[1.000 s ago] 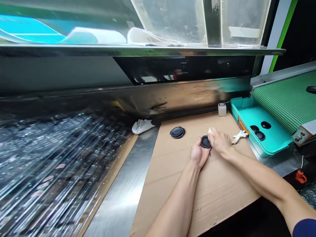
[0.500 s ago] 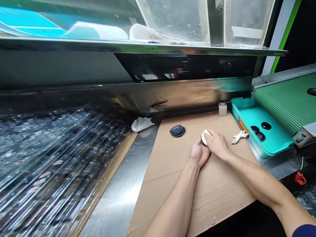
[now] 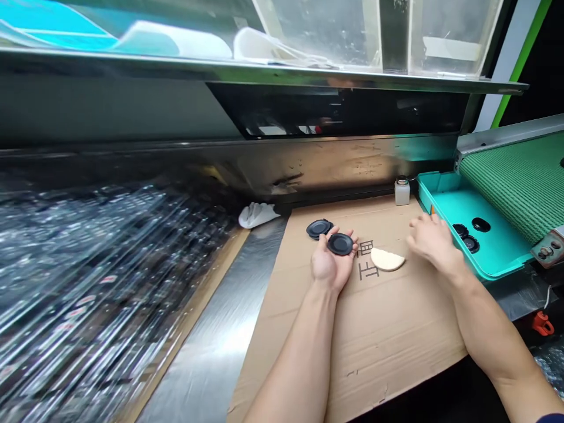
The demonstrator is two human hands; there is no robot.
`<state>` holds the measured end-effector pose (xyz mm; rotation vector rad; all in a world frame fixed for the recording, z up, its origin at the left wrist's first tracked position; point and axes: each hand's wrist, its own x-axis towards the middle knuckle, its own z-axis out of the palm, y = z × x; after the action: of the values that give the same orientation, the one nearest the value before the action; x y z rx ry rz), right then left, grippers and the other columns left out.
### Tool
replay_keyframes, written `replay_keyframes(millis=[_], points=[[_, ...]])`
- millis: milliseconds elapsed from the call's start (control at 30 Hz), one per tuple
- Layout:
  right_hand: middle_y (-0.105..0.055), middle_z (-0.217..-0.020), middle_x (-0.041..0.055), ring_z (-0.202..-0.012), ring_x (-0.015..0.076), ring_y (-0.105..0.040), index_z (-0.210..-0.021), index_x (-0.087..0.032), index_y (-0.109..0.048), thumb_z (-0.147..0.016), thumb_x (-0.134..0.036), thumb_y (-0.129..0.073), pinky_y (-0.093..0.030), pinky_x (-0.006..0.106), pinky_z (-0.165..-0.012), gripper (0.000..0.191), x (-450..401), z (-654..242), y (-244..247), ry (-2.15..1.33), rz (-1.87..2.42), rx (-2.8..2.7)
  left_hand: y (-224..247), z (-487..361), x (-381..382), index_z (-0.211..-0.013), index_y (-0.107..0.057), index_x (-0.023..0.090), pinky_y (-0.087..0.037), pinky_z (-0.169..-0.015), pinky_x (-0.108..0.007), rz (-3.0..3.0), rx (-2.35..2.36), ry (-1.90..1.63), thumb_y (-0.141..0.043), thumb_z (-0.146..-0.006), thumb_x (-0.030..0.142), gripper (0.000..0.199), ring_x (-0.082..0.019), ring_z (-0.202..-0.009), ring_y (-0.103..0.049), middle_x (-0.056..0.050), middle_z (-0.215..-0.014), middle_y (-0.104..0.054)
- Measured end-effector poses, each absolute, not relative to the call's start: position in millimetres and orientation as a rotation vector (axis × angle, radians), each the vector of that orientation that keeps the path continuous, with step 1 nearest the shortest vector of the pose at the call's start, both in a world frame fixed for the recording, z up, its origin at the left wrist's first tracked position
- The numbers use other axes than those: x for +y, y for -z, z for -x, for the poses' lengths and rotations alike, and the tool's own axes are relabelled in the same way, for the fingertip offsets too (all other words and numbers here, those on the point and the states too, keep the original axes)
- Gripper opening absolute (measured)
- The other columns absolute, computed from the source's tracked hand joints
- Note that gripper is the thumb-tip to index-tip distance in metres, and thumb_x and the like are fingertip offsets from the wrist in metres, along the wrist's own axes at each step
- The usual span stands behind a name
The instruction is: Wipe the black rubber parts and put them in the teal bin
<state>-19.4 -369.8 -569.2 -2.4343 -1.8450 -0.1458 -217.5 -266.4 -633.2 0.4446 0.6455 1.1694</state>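
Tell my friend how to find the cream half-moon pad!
Find the cardboard. On it, between the left hand and right hand, lies the pad. It's cream with one nearly straight edge; the disc in the left hand is black and round.

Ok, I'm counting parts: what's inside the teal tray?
Three black discs show in the tray. The belt covers part of its right side, the right hand part of its left wall; what's behind those can't be seen.
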Motion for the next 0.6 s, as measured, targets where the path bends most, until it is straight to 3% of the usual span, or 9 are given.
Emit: replay_keyframes(millis=[100, 167, 300, 400, 500, 600], points=[[-0.071, -0.110, 0.0227, -0.110, 0.0343, -0.064, -0.105, -0.010, -0.075, -0.084, -0.010, -0.056, -0.047, 0.041, -0.090, 0.029, -370, 9, 572, 0.032, 2.664, -1.876, 631, 213, -270, -0.111, -0.060, 0.018, -0.053, -0.066, -0.031, -0.483, 0.602, -1.082, -0.040, -0.098, 0.034, 0.029, -0.024, -0.085, -0.070, -0.015, -0.103, -0.070], [-0.072, -0.111, 0.0219, -0.107, 0.0329, -0.067, -0.108, -0.012, -0.075, -0.083, -0.006, -0.054, -0.049, 0.039, -0.086, 0.033, -368, 5, 576, -0.117, 2.630, -1.989, 632, 208, -274, -0.113, -0.061, 0.016, -0.053, -0.066, -0.031, -0.523, 0.620, -0.987, -0.042, -0.098, 0.029, 0.027, -0.024, -0.087, -0.071, -0.016, -0.106, -0.071], [-0.072, -0.116, 0.0159, -0.107, 0.0287, -0.067, -0.115, -0.018, -0.074, -0.087, -0.015, -0.055, -0.050, 0.034, -0.085, 0.034, -371, -2, 574, -0.259, 2.456, -2.083, 637, 201, -285, -0.116, -0.061, 0.013, -0.057, -0.071, -0.034, -0.585, 0.647, -0.845, -0.044, -0.100, 0.031, 0.029, -0.026, -0.090, -0.072, -0.020, -0.107, -0.072], [-0.074, -0.109, 0.0169, -0.103, 0.0310, -0.068, -0.111, -0.017, -0.075, -0.081, -0.016, -0.061, -0.050, 0.035, -0.080, 0.033, -379, -4, 567, -0.231, 2.511, -2.043, 639, 200, -291, -0.116, -0.062, 0.011, -0.058, -0.075, -0.037, -0.636, 0.609, -0.741, -0.046, -0.101, 0.034, 0.031, -0.027, -0.091, -0.073, -0.022, -0.107, -0.073], [-0.074, -0.101, 0.0176, -0.092, 0.0310, -0.070, -0.102, -0.017, -0.076, -0.078, -0.011, -0.062, -0.048, 0.034, -0.072, 0.029, -382, -1, 568, -0.240, 2.585, -2.058, 638, 200, -291, -0.114, -0.063, 0.010, -0.059, -0.072, -0.037, -0.670, 0.594, -0.673, -0.045, -0.101, 0.036, 0.034, -0.028, -0.090, -0.074, -0.023, -0.107, -0.073], [-0.074, -0.098, 0.0177, -0.085, 0.0277, -0.069, -0.097, -0.015, -0.075, -0.084, -0.014, -0.061, -0.044, 0.032, -0.068, 0.019, -376, -1, 574, -0.261, 2.562, -2.083, 635, 202, -290, -0.112, -0.064, 0.010, -0.056, -0.063, -0.032, -0.666, 0.594, -0.668, -0.043, -0.102, 0.038, 0.036, -0.025, -0.080, -0.073, -0.021, -0.101, -0.074]])
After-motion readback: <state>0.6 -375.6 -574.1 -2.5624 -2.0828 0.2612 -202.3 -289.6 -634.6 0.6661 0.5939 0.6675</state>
